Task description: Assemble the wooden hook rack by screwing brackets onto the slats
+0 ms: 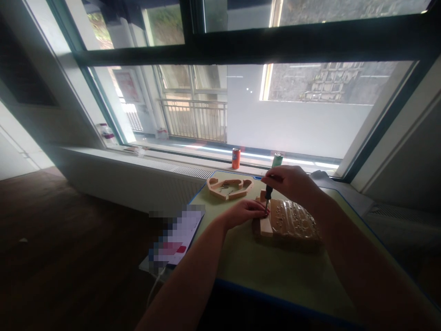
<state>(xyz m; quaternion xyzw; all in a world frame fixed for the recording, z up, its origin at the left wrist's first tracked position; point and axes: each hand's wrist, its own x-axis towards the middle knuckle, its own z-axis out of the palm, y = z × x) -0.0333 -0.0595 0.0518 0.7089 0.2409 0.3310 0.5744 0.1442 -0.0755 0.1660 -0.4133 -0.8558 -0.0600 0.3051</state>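
My right hand [287, 180] is closed around the dark handle of a screwdriver [268, 194], which points down, slightly tilted. Its tip meets a pale wooden block [266, 227] that lies along the left end of a brown board [292, 218] wrapped in clear plastic and dotted with dark marks. Beside the tip, the fingers of my left hand [245, 213] are pressed together at the block's edge; whatever they pinch there is too small and dark to make out.
On the green table [241, 266] behind my left hand rests a pale wooden frame [227, 195] with small dark pieces inside. An orange can [236, 158] and a green can [277, 160] stand by the window. A tablet-like panel [186, 234], partly blurred, sits at the table's left edge.
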